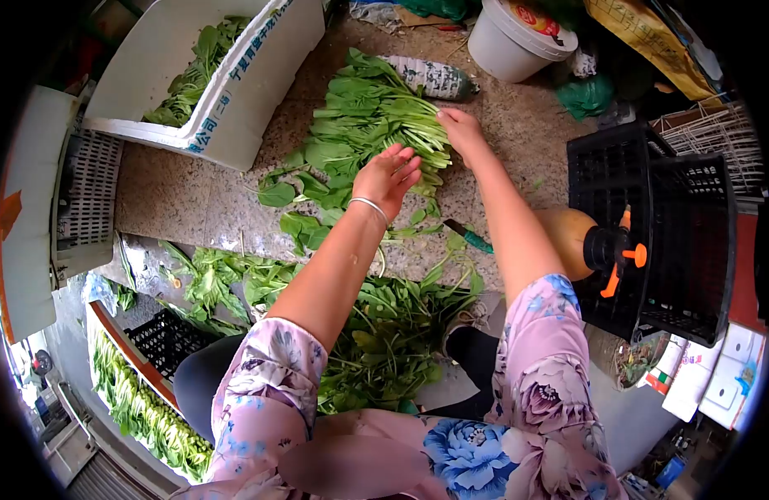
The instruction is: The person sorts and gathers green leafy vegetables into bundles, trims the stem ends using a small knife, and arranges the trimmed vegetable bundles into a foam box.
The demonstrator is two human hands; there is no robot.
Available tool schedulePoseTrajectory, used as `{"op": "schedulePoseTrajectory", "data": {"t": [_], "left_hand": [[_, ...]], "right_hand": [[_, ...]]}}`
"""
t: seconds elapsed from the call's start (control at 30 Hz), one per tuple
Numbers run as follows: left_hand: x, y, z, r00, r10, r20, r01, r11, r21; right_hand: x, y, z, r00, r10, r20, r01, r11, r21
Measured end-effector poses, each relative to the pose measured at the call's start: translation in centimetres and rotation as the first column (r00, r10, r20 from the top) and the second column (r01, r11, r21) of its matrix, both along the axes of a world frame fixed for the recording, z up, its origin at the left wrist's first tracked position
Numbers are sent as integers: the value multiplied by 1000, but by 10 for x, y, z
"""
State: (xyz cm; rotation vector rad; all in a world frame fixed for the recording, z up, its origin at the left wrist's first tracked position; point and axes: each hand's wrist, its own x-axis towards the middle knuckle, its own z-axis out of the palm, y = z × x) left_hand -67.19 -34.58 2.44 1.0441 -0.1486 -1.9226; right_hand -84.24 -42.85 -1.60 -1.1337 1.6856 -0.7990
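Note:
A pile of leafy greens lies on the stone ledge, leaves to the left and pale stems to the right. My right hand is at the stem ends, thumb on top and fingers closed against them, partly hidden. My left hand hovers at the near side of the pile, palm turned towards the stems, fingers stretched and holding nothing. A bracelet circles that wrist. Between my forearms, a knife with a green handle rests among loose leaves. Behind the pile lies a wrapped bottle-like roll.
A white foam box holding greens stands at the back left. A white bucket is at the back right. Black crates and an orange-nozzled sprayer bottle stand to the right. More greens heap below the ledge.

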Motion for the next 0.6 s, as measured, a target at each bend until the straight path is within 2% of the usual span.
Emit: {"op": "schedulePoseTrajectory", "data": {"t": [0.03,0.07,0.1,0.17,0.2,0.23,0.27,0.3,0.37,0.4,0.43,0.5,0.53,0.57,0.6], "left_hand": [[0,-3,-5,1000,7,1,-7,1000,11],[1,-5,-10,999,27,-32,-27,1000,-12],[1,-5,-14,997,45,-65,-48,998,-35],[2,-1,-21,996,64,-65,-65,998,-21],[3,2,-27,988,78,-134,-78,997,8],[4,4,-33,975,94,-203,-88,995,38],[5,7,-40,974,65,-219,-74,997,-34],[5,8,-42,973,71,-221,-79,997,-25],[3,9,-48,983,74,-166,-83,995,-46],[1,5,-52,989,131,-75,-126,990,66],[2,5,-56,988,134,-76,-128,989,75],[5,1,-59,983,161,-87,-149,980,133],[7,1,-59,986,155,-57,-146,981,131],[9,1,-59,986,153,-58,-145,981,132],[12,1,-61,981,175,-83,-161,974,157]], "right_hand": [[4,6,-1,999,38,-17,-39,997,-60],[5,17,-1,983,61,-173,-97,973,-207],[9,30,3,983,67,-170,-101,975,-196],[16,55,8,931,120,-345,-289,820,-494],[19,67,8,930,128,-344,-293,823,-486],[23,78,8,907,143,-395,-351,775,-526],[26,86,8,882,152,-446,-407,721,-560],[28,91,10,880,161,-447,-413,724,-552],[32,99,14,774,139,-618,-547,637,-543],[33,100,13,768,173,-617,-561,646,-517],[33,101,15,766,180,-617,-564,650,-510],[32,98,21,834,231,-502,-501,699,-510],[28,93,24,877,228,-423,-425,778,-463],[22,86,21,961,180,-210,-253,878,-406],[13,78,11,984,100,-145,-154,891,-428]]}}
